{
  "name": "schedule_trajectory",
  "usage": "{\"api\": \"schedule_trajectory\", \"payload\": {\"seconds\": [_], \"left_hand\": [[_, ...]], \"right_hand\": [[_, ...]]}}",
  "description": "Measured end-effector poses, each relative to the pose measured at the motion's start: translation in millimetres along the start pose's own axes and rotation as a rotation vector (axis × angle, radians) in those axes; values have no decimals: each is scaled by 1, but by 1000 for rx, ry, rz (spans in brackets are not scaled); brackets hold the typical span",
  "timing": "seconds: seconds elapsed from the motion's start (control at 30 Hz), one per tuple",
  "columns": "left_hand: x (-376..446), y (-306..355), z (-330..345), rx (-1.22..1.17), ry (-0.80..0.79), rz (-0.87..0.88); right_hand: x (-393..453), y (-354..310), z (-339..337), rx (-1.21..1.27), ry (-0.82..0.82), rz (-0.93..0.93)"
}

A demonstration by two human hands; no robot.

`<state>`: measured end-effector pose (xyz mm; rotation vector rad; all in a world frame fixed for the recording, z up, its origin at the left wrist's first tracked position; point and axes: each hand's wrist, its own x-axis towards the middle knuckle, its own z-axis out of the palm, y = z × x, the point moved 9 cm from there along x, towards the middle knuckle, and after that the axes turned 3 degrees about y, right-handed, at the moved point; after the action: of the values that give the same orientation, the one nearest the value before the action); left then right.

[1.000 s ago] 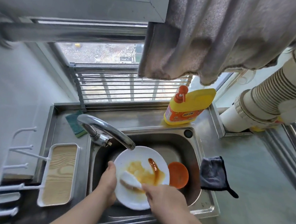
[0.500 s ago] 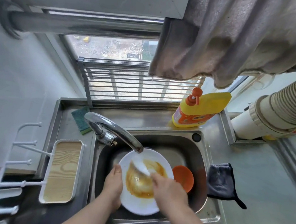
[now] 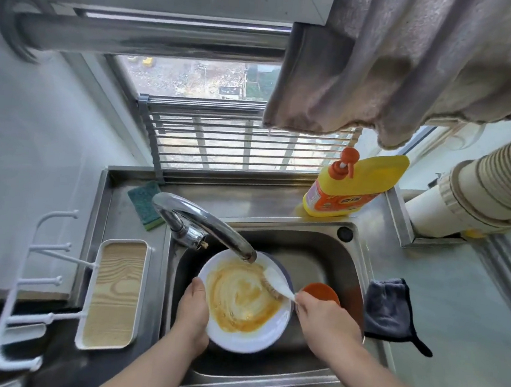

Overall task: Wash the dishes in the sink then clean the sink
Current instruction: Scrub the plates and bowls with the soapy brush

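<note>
Scrubbing step: left hand (image 3: 191,315) grips round white sauce-smeared plate (image 3: 245,301) over steel sink (image 3: 352,265), right hand (image 3: 324,323) pinches white-handled brush (image 3: 275,285) just ahead; next likely needs rinsing.

The right hand (image 3: 326,321) has drawn back from over the centre of the white plate (image 3: 241,338) to its right rim, so the white brush (image 3: 275,284) it grips now lies against the plate's upper right edge rather than its middle. The sauce (image 3: 242,298), earlier a yellow patch with a brown streak, is now smeared in a wide orange swirl across the plate.
</note>
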<state>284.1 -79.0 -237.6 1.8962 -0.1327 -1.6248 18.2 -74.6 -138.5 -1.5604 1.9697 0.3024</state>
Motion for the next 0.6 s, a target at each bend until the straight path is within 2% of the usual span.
{"api": "schedule_trajectory", "payload": {"seconds": [0.07, 0.17, 0.27, 0.37, 0.47, 0.6], "left_hand": [[4, 3, 2, 6, -7, -11], [-7, -1, 14, 4, -34, -37], [-19, -12, 23, -65, -66, -94], [-22, -5, 24, -92, -71, -82], [-15, 1, 17, -87, -51, -84], [-23, -19, 19, -107, -37, -136]], "right_hand": [[-39, 8, 14, 51, -40, 9], [-66, -39, 41, 106, -161, -76], [-20, -66, 28, 119, -82, -97], [14, -17, -3, 118, 18, 16], [-27, 12, 12, 119, -13, 38], [-59, -56, 45, 198, -136, -67]]}}
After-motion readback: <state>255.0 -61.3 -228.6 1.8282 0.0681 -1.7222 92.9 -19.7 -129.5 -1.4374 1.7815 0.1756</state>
